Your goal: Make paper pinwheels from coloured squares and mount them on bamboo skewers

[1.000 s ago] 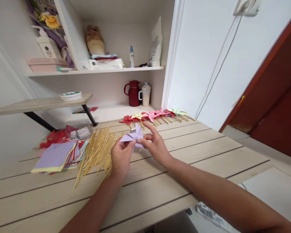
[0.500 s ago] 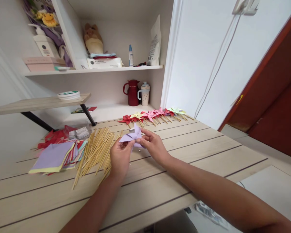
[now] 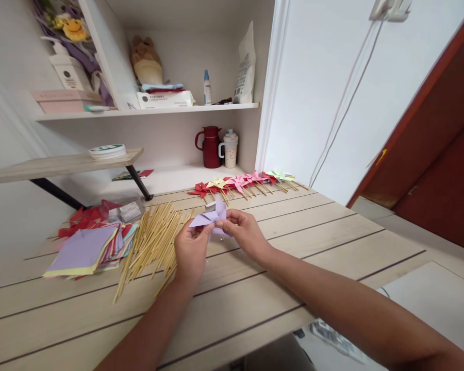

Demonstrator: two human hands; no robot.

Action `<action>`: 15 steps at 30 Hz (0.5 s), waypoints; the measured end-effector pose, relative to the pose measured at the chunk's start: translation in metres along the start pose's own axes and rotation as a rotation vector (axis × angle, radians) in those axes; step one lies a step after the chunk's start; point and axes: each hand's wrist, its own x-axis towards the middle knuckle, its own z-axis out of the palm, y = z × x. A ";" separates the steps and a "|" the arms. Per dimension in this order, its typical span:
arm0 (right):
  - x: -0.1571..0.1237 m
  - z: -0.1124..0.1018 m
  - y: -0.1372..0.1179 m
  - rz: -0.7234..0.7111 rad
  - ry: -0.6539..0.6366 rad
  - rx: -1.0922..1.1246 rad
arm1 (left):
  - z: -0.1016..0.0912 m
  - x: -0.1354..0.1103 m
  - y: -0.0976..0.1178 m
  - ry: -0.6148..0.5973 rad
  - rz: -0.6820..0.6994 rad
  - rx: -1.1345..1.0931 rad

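A purple paper pinwheel (image 3: 209, 218) is held above the table between both my hands. My left hand (image 3: 191, 247) pinches it from the left and below, thumb near its middle. From the right, my right hand (image 3: 244, 230) closes thumb and fingers on it close to its centre. Whether a pin sits under the fingertips I cannot make out. Thin wooden sticks (image 3: 154, 239) lie in a loose pile beside my left hand. A stack of coloured paper squares (image 3: 81, 250) lies farther left, purple on top.
Finished pinwheels on sticks (image 3: 239, 183) line the table's (image 3: 278, 288) back edge. Red paper pieces (image 3: 83, 221) and a clear bag with small boxes (image 3: 129, 211) lie at the left, near a raised wooden shelf (image 3: 65, 165). A red jug (image 3: 211, 147) and a cup (image 3: 230, 148) stand behind.
The hands and pinwheel stay nearly in place; the right-hand fingers have shifted slightly on the paper. The view has moved a little.
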 end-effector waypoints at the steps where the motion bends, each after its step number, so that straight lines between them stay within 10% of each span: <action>1: 0.000 0.000 -0.001 0.001 0.003 -0.010 | 0.000 0.000 0.000 -0.001 0.000 0.009; 15: -0.001 -0.002 0.001 -0.051 0.053 -0.157 | -0.003 0.000 0.002 0.023 0.022 0.113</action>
